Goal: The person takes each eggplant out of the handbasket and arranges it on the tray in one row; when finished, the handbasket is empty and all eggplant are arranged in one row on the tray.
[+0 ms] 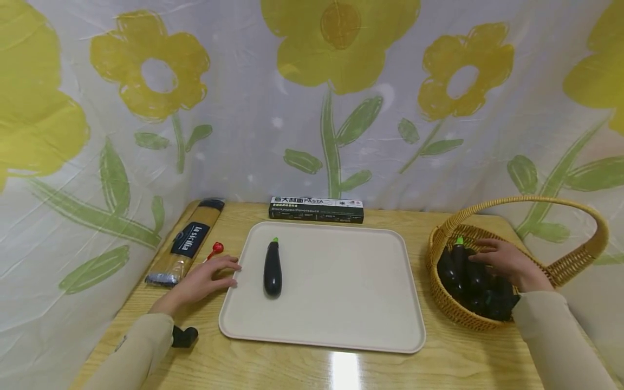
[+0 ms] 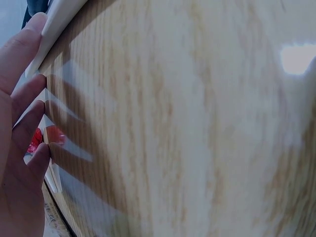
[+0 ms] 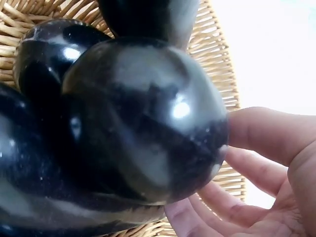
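Note:
My left hand, fingers loosely extended, is at the left rim of a pale tray. In the left wrist view its thumb and fingers lie near the tray's edge. One dark eggplant with a green stem tip lies on the tray's left part. My right hand reaches into a wicker basket holding several eggplants. Close in the right wrist view, a glossy eggplant has my thumb and relaxed fingers along its right and lower sides. It partly hides the fingertips.
A black pasta box stands behind the tray. At the left lies a pack of spaghetti, with a small red object beside it. A black object sits near my left sleeve. The basket's tall handle arches over its right side.

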Motion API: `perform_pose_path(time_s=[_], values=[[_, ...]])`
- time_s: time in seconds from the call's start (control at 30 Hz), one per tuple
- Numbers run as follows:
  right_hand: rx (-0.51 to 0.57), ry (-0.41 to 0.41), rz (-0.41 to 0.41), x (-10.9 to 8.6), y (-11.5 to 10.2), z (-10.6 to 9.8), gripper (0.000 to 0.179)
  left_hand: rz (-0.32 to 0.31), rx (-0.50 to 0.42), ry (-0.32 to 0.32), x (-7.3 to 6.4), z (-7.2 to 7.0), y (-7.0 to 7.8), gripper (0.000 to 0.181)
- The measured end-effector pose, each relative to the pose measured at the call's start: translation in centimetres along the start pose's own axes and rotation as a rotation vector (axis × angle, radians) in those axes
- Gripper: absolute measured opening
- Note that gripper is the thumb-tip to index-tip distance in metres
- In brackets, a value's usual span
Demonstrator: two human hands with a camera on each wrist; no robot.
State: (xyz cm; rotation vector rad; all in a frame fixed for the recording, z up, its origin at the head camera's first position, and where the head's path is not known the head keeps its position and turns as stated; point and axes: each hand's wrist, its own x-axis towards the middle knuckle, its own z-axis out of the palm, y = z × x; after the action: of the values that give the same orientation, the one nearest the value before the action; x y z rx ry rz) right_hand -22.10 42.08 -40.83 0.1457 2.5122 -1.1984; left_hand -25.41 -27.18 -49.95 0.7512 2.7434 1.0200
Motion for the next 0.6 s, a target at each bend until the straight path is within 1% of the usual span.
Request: perform_pose_path(time_s=[0.1,0.2,0.37,0.47,0.6], values=[[-0.023,-0.006,-0.02,-0.2,-0.2,-0.1,0.072,-0.002,-0.001,0.0,0.0,0.1,0.0,0.034],[-0.016,0.01,-0.031,-0.3,-0.3,-0.3,0.071,-0.004,0.001,-0.001,0.0,0.1,-0.1,0.034],[-0.009,0.07,-0.049,-0.2,0.1,-0.7,0.068,0.004,0.008,0.006,0.0,0.1,0.0,0.034],[-0.064,0.083,-0.065,-0.2,0.6,-0.9,0.064,0.006,0.012,0.007,0.0,0.0,0.1,0.033],[-0.158,0.056,-0.078,-0.4,1.2,-1.0,0.059,-0.001,0.01,0.006,-0.1,0.0,0.2,0.033]])
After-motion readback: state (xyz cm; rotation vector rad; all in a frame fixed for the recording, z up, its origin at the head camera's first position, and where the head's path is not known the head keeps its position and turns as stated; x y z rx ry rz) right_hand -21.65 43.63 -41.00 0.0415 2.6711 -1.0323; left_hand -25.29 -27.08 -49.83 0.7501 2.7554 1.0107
